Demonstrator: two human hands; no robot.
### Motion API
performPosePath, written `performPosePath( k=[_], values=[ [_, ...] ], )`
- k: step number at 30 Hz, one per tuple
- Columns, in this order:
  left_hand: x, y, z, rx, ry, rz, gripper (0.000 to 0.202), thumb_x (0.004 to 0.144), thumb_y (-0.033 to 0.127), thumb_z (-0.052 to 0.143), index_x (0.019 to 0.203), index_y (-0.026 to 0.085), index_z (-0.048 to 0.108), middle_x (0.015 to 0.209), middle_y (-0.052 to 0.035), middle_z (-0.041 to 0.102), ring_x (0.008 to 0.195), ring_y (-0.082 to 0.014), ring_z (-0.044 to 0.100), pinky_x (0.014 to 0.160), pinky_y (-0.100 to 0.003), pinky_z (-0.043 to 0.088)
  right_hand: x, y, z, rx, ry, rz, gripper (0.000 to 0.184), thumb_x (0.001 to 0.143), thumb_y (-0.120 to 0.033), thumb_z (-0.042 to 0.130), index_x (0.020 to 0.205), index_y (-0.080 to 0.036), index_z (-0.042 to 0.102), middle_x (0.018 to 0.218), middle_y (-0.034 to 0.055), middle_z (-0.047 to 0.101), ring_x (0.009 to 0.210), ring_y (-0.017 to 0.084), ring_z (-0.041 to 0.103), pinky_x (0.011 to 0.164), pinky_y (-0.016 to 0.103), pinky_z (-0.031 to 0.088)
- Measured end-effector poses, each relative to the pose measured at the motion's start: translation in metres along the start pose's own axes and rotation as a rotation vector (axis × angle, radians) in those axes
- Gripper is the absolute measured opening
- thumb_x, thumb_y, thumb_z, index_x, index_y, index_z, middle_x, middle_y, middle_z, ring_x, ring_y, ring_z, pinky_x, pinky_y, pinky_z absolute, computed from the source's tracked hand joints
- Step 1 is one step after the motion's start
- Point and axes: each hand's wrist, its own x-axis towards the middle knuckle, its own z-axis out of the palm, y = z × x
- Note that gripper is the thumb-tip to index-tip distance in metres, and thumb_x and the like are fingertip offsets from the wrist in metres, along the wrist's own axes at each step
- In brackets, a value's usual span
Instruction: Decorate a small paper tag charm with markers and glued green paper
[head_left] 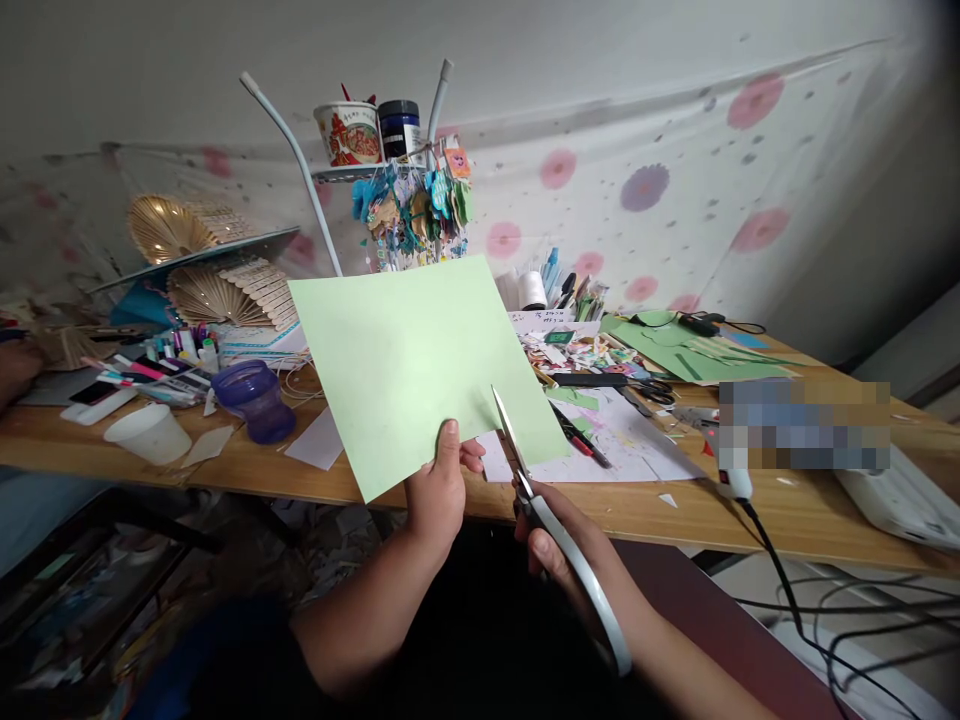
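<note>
A large light green sheet of paper (405, 360) is held up above the front edge of the table. My left hand (442, 485) pinches its lower edge, thumb on the near face and fingers behind. In my right hand (559, 530) is a pair of scissors (525, 470) with grey handles. One blade lies in front of the sheet near its lower right part, pointing up and left; the other blade is hard to make out. The handles hide part of my right fingers.
On the wooden table (630, 515) stand a purple cup (255, 400), a white cup (148, 432) and pens (150, 375). White paper (637, 440), a utility knife (581, 440) and green sheets (675, 350) lie right. A cabled device (733, 482) is nearby. Another person's hand (19, 365) shows far left.
</note>
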Motion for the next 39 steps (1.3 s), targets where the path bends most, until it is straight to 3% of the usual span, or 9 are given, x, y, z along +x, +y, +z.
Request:
performPosePath(
  k=[10,22,30,39],
  values=[
    [-0.001,0.003,0.0,-0.027,-0.011,-0.011,0.036,0.084,0.045,0.058,0.063,0.016,0.059,0.055,0.0001,0.063,0.045,-0.0108,0.055,0.053,-0.025,0.046,0.0,0.001,0.003,0.029,0.023,0.028,0.061,0.086,-0.061,0.045,0.123,-0.013,0.047,0.072,0.0019,0.053,0.053,0.014,0.05,0.05,0.027,0.045],
    [-0.003,0.007,0.002,-0.055,0.004,-0.082,0.038,0.083,0.045,0.061,0.059,0.015,0.059,0.053,-0.0007,0.062,0.046,-0.0104,0.054,0.054,-0.024,0.046,0.0,0.016,0.013,0.098,0.123,0.124,0.063,0.079,-0.062,0.056,0.119,-0.014,0.048,0.062,-0.004,0.048,0.039,0.009,0.04,0.036,0.023,0.034],
    [-0.005,0.008,0.003,-0.076,-0.016,-0.074,0.037,0.082,0.044,0.062,0.058,0.015,0.059,0.053,-0.0006,0.062,0.045,-0.0099,0.053,0.052,-0.024,0.046,-0.001,0.013,0.013,0.066,0.092,0.001,0.056,0.086,-0.061,0.046,0.121,-0.018,0.042,0.076,0.0,0.051,0.048,0.011,0.047,0.042,0.024,0.043],
    [-0.008,0.004,0.003,-0.037,-0.068,-0.084,0.038,0.083,0.045,0.06,0.059,0.015,0.059,0.054,-0.001,0.063,0.046,-0.0107,0.054,0.055,-0.026,0.047,0.002,0.008,0.014,0.12,0.111,0.069,0.064,0.082,-0.068,0.046,0.122,-0.018,0.042,0.07,-0.0027,0.048,0.046,0.011,0.047,0.043,0.025,0.044]
  ],
)
